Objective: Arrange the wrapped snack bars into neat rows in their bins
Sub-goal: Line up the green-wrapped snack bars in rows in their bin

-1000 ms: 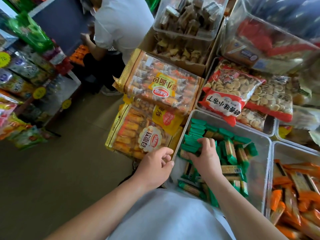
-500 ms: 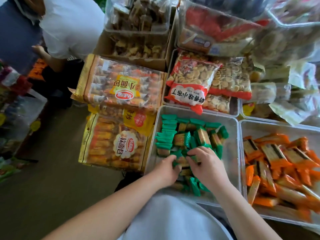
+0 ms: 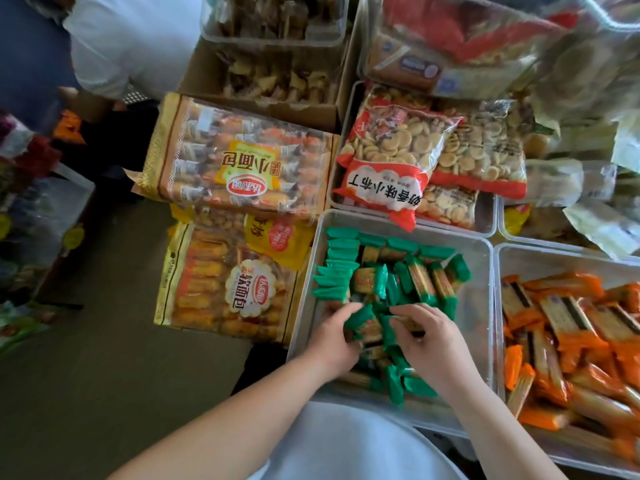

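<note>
**Both hands in the green bars**

The left hand (image 3: 334, 337) and right hand (image 3: 427, 344) are down in the near half of a clear plastic bin (image 3: 476, 327). Both have their fingers curled. The left closes round a green bar at the edge of the loose heap. The right pinches another between thumb and fingertips. The two hands are close together, with a few bars between them.

The green bars (image 3: 381, 282) all lie inside this bin. A tidy stack stands on edge along its far left wall. The rest are jumbled in the middle and toward the near rim. Each is a short block in glossy film, green at the crimped ends, with a tan middle panel. The print on them is too small to read.

Just to the right, a second bin (image 3: 554, 261) holds longer orange bars (image 3: 571, 327) in a loose pile.

Left of the bin lie two shiny gold-edged bags. The far bread bag (image 3: 242, 168) reads 小面包, upside down to the camera. The lower bag (image 3: 225, 289) reads 软面包. Beyond the bin, a red and clear biscuit bag (image 3: 391, 168) of small round biscuits reads 奶香味小布丁. A cardboard box (image 3: 263, 109) sits behind the bread.
</note>
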Tool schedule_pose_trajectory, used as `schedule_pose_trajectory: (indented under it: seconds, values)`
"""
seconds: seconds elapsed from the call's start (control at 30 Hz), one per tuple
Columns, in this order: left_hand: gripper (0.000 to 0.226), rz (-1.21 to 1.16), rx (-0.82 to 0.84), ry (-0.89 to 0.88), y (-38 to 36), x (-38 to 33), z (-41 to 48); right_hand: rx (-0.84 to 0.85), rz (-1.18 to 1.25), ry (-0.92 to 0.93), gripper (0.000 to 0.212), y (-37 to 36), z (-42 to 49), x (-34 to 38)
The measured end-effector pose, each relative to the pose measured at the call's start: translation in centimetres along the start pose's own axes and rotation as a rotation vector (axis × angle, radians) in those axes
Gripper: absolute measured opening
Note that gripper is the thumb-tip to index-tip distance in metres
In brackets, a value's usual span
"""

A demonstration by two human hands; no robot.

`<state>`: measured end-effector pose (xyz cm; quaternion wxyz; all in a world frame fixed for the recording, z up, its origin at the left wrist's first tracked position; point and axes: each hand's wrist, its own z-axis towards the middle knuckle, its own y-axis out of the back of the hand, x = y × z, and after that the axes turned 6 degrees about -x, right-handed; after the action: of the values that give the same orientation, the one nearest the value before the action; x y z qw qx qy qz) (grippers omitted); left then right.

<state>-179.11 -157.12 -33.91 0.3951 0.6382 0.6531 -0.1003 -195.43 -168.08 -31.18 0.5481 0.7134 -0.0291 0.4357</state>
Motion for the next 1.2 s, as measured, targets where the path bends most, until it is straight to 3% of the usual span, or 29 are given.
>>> schedule_pose_trajectory:
  seconds: [0.13,0.27,0.43,0.63,0.83,1.0,1.2]
  values:
    - [0.084,0.073,0.002,-0.034,0.2,0.2,-0.1,0.035,-0.014,-0.028,0.022,0.0,0.5,0.9]
    - [0.081,0.195,0.009,-0.059,0.3,-0.7,-0.3,0.168,-0.034,0.136,0.035,-0.6,1.7,2.5]
    - [0.051,0.338,-0.011,-0.107,0.5,-1.5,-1.0,0.391,-0.17,0.215,0.058,-3.0,5.0,4.6]
    - [0.068,0.413,-0.001,-0.139,0.4,-1.3,-2.0,0.295,-0.173,0.07,0.032,-4.5,6.9,5.5]
    - [0.057,0.231,0.049,0.028,0.5,-0.8,-1.6,0.17,-0.042,0.081,0.023,-5.3,5.5,4.3]
    - [0.049,0.201,-0.113,-0.086,1.4,-0.4,-2.8,0.162,0.007,0.108,0.013,-4.7,5.0,4.1]
    - [0.027,0.121,-0.276,-0.247,2.4,-0.3,-4.5,0.17,0.151,-0.111,0.022,-2.4,4.1,4.8]
